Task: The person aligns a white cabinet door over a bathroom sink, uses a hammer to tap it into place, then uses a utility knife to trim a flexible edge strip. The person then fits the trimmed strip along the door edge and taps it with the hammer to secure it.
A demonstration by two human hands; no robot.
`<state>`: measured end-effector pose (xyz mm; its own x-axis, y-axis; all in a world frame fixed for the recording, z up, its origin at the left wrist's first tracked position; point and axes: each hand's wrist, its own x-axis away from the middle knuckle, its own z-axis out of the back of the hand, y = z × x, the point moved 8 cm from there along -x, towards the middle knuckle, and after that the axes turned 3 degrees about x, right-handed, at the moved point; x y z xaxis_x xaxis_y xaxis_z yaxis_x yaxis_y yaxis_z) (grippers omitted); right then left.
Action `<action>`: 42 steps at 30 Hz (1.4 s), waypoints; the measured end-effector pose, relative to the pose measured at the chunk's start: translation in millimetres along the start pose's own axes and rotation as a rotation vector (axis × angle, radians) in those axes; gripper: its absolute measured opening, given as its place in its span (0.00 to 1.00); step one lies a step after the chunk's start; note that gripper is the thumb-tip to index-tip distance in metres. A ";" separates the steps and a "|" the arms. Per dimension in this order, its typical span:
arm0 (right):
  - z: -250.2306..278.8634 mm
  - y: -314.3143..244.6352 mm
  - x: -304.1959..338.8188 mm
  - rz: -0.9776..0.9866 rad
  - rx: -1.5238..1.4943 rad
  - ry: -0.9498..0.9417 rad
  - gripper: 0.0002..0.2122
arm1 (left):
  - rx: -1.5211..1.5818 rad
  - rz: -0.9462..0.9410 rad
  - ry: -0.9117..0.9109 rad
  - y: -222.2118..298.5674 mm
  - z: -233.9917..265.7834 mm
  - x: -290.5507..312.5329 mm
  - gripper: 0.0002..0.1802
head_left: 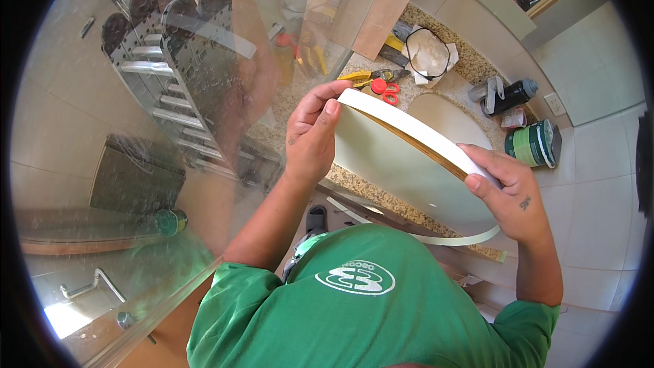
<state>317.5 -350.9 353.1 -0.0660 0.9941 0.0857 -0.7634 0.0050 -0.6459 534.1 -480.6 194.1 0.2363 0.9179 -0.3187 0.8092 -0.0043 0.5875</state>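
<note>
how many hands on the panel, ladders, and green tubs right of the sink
Hands on the panel: 2 (left hand, right hand)
Ladder: 1
Green tub right of the sink: 1
Total: 4

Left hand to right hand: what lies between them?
A pale panel with a white edge, held by the left hand and right hand, shown in the head view.

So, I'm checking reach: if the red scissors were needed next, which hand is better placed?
Probably the left hand: it grips the end of the pale panel nearer the red scissors. The right hand is farther off, at the opposite end.
</note>
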 end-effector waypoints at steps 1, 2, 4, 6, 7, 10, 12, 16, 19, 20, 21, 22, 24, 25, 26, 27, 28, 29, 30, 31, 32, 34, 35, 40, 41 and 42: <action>-1.3 2.8 0.1 -0.032 0.002 -0.018 0.21 | -0.004 0.001 -0.008 0.4 -0.4 -0.5 0.20; -2.8 7.4 0.3 -0.085 0.008 -0.037 0.21 | -0.002 0.003 -0.018 0.9 -1.0 -1.0 0.20; -3.1 6.0 0.1 -0.059 0.005 -0.035 0.21 | -0.005 0.031 -0.026 0.2 -1.1 -1.7 0.20; -4.0 6.8 -0.1 -0.057 0.016 -0.036 0.21 | -0.003 0.053 -0.034 -0.2 -1.1 -2.2 0.20; -4.6 7.5 -0.4 -0.057 0.026 -0.038 0.21 | -0.003 0.061 -0.036 -0.3 -1.1 -2.3 0.20; -5.8 8.7 -1.3 -0.045 0.027 -0.031 0.20 | -0.015 0.075 -0.053 0.6 -1.7 -3.5 0.20; -7.0 10.2 -1.7 -0.043 0.031 -0.030 0.20 | -0.025 0.078 -0.061 1.3 -2.6 -4.5 0.20; -8.6 10.0 -2.2 0.001 0.050 -0.007 0.19 | -0.038 0.082 -0.044 1.8 -4.1 -4.9 0.18; -10.3 11.7 -1.8 0.005 0.052 -0.005 0.19 | -0.051 0.089 -0.035 2.0 -4.5 -4.8 0.17; -11.0 14.8 -1.7 -0.027 0.063 -0.009 0.19 | -0.055 0.092 -0.032 2.0 -4.2 -4.8 0.17; -11.6 14.2 -1.7 -0.013 0.050 -0.012 0.19 | -0.041 0.096 -0.036 1.9 -4.2 -4.8 0.18; -12.1 15.1 -1.6 -0.019 0.046 -0.011 0.19 | -0.026 0.100 -0.039 1.9 -3.7 -4.8 0.18; -12.7 16.1 -1.4 -0.026 0.044 -0.008 0.19 | -0.003 0.100 -0.055 2.7 -3.2 -5.6 0.20; -12.9 16.2 -1.2 -0.028 0.045 -0.007 0.19 | 0.004 0.095 -0.067 3.9 -3.2 -6.0 0.21; -13.3 16.3 -0.9 -0.029 0.046 -0.006 0.19 | 0.012 0.090 -0.078 4.4 -3.4 -6.1 0.21; -13.3 16.9 -0.7 -0.037 0.043 -0.005 0.19 | -0.001 0.089 -0.087 4.3 -3.8 -6.1 0.22; -13.4 17.5 -0.4 -0.045 0.041 -0.003 0.19 | -0.013 0.088 -0.095 4.5 -4.1 -6.1 0.22; -13.4 18.0 -0.2 -0.052 0.039 -0.003 0.19 | -0.021 0.089 -0.105 4.4 -4.7 -6.1 0.22; -13.4 17.9 -0.1 -0.051 0.032 -0.005 0.19 | -0.047 0.094 -0.112 4.5 -4.8 -6.2 0.22; -13.6 17.9 -0.1 -0.051 0.024 -0.007 0.19 | -0.069 0.104 -0.121 4.7 -4.8 -6.3 0.22; -13.6 17.3 -0.1 -0.043 0.029 -0.010 0.19 | -0.091 0.112 -0.129 4.4 -5.1 -6.2 0.22; -13.7 18.2 -0.2 -0.052 0.028 -0.013 0.19 | -0.111 0.115 -0.126 4.6 -4.6 -6.3 0.22; -13.8 19.1 -0.4 -0.062 0.033 -0.015 0.18 | -0.103 0.108 -0.131 5.2 -5.0 -6.6 0.22; -14.3 17.8 -0.8 -0.048 0.083 -0.015 0.19 | -0.122 0.116 -0.156 4.7 -4.3 -9.1 0.18; -14.5 18.9 -0.8 -0.063 0.090 -0.017 0.19 | -0.127 0.120 -0.159 4.5 -3.8 -9.6 0.18; -14.8 17.5 -1.0 -0.049 0.092 -0.015 0.19 | -0.127 0.117 -0.169 4.4 -4.0 -9.8 0.18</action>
<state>313.7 -350.2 330.5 -0.0363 0.9912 0.1270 -0.8217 0.0427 -0.5683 533.2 -488.0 202.8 0.4202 0.8344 -0.3567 0.6995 -0.0475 0.7131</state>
